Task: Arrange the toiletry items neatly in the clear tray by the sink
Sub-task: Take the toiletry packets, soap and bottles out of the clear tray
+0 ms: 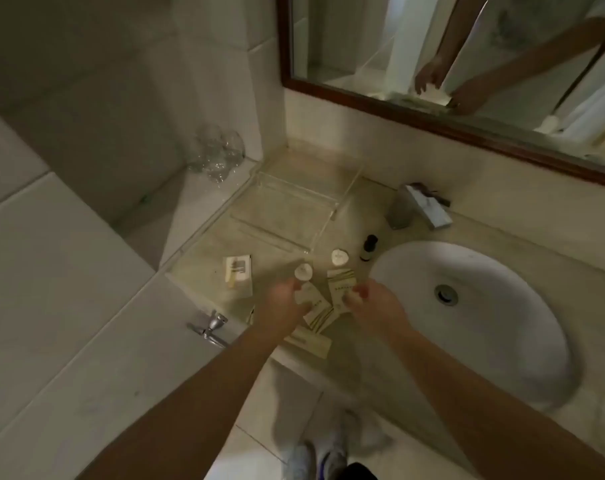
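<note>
Toiletries lie loose on the counter point(370, 199) to the left of the sink point(495, 317), all of them outside the clear tray point(283, 209). That tray sits farther back and to the left of the sink, near the wall corner.

Left hand point(282, 303) curls its fingers round the body of a capped tube point(304, 277), a little left of the sink's front rim. Right hand point(375, 304) pinches the lower end of a striped tube point(341, 282), which lies between the capped tube and the sink with its round white cap pointing towards the tray. Motion blur softens both grips.

Beside the sink's left rim, just behind the striped tube, a small dark bottle point(368, 247) stands upright. A pale box point(238, 275) lies farthest left of the sink, near the counter's outer edge. A striped sachet point(320, 317) lies between the two hands, and a long pale packet point(309, 341) rests at the counter's front edge, left of the sink.

Behind the sink stands the faucet point(420, 207). Well away from the sink, beyond the tray, clear glasses point(219, 150) sit on a ledge. Above the sink, the mirror point(467, 46) reflects both hands.
</note>
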`<state>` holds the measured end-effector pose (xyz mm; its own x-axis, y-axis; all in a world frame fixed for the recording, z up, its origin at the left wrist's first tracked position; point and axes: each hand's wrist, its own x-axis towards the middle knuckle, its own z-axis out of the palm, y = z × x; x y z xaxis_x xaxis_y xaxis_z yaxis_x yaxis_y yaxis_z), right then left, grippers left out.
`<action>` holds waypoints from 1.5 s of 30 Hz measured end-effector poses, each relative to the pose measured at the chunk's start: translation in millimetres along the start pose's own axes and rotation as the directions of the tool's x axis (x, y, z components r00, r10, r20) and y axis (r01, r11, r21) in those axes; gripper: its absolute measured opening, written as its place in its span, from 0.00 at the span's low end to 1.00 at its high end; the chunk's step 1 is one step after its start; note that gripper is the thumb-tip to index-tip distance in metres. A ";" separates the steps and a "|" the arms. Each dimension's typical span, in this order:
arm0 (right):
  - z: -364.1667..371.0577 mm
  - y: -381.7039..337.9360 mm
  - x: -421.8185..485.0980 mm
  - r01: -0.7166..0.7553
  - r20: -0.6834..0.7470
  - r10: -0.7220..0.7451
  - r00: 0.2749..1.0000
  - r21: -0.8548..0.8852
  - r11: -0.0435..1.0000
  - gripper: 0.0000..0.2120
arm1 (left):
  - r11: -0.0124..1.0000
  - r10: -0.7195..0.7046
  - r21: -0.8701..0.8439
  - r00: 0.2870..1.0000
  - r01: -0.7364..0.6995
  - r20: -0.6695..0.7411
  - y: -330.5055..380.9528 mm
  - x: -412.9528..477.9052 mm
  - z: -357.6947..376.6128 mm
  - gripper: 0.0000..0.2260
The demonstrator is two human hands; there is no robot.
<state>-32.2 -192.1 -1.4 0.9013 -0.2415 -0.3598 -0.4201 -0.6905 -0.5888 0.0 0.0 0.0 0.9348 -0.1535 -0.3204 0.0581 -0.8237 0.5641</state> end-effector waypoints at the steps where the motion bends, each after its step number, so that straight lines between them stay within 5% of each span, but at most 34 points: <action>1: -0.7 -0.8 6.9 -0.004 -0.007 0.004 1.000 -0.018 1.000 0.20 | 0.999 0.022 0.031 1.000 -0.021 -0.014 -1.8 10.2 5.4 0.18; 4: 0.8 1.9 27.1 -0.034 0.036 0.037 0.999 -0.086 0.996 0.23 | 0.970 0.009 0.244 1.000 -0.008 -0.006 1.4 26.5 14.6 0.25; 12: 15.6 15.5 52.1 0.022 -0.013 -0.025 1.000 -0.166 0.986 0.30 | 0.942 -0.193 0.276 0.981 0.189 -0.014 10.2 41.0 33.4 0.27; 18: 15.9 25.7 57.6 -0.057 0.082 0.058 0.995 -0.016 0.998 0.30 | 0.959 -0.215 0.196 0.976 0.207 0.022 6.7 50.2 30.4 0.12; 22: 11.7 30.1 57.7 -0.032 0.168 0.015 0.986 0.102 0.994 0.12 | 0.973 -0.231 0.041 0.970 0.229 0.081 2.9 57.1 14.9 0.04; 31: -15.5 -50.7 69.1 -0.090 0.173 0.020 0.985 0.408 0.908 0.02 | 0.859 -0.283 -0.463 0.957 0.220 -0.070 -13.5 95.3 -99.8 0.08; 36: -17.1 -107.4 98.4 -0.066 0.099 0.021 0.995 0.481 0.874 0.06 | 0.798 -0.317 -0.575 0.937 0.180 -0.146 -26.0 138.4 -151.5 0.05; 41: -25.7 -144.3 139.6 0.028 0.174 -0.079 0.982 0.277 0.960 0.16 | 0.830 -0.261 -0.543 0.950 0.130 -0.171 -43.0 193.8 -168.3 0.05; 45: -32.8 -157.5 166.0 0.051 0.192 -0.071 0.979 0.105 0.993 0.09 | 0.857 -0.259 -0.490 0.955 0.159 -0.143 -57.0 229.3 -154.5 0.06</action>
<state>187.0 -145.8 55.3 0.8916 -0.0566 -0.4493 -0.3821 -0.6265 -0.6794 265.2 96.0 12.0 0.9280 0.1448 -0.3434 0.3702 -0.4631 0.8053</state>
